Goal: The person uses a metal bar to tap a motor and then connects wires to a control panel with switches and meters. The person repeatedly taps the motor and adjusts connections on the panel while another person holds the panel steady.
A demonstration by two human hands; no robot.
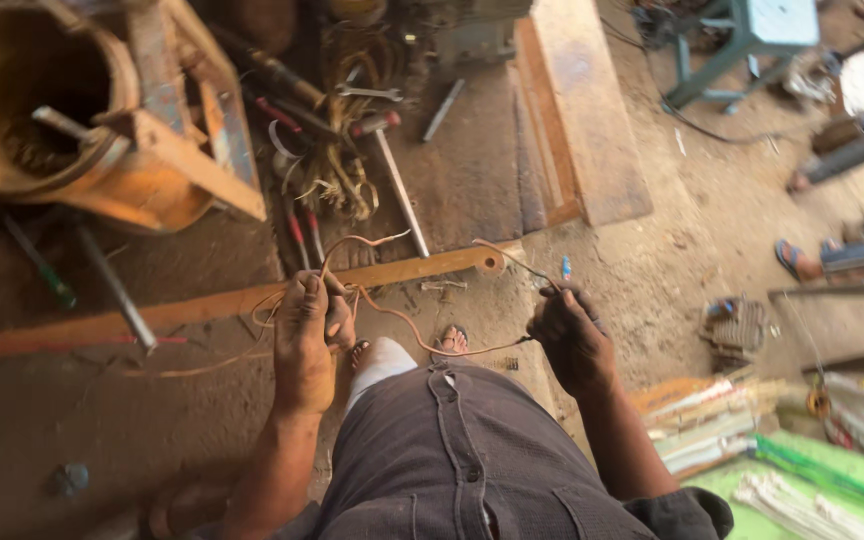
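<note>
Person standing over a dirt workshop floor (672, 250), camera looking straight down past a dark shirt and one sandalled foot (451, 340).

Left hand (304, 340): fist closed around a bundle of thin copper-coloured wire (422, 335), knuckles up, loose loops spilling out above and beside the fingers. Right hand (572, 335): fingers pinched together on the far end of the same wire; a small tool with a blue tip (565, 268) seems to poke out above the grip, too small to tell its kind.

Key relation: the wire runs between the two hands, sagging in a shallow curve just above the foot. Its long axis lies roughly left to right across the person's front. The bulk of the coil sits at the left hand; only a single strand reaches the right. A stray end curls up from the left fist toward a long orange flat bar (202, 305).

Around them: the flat bar lies on the floor beyond both hands, slanting from the left edge up to a rounded, holed end near centre. Beyond it, a rusty orange machine housing (102, 120), a tangle of old wire and hand tools (342, 140), a wooden plank (577, 120). At right, a blue-green stool frame (742, 40) and another person's sandalled foot (792, 260), well apart.
</note>
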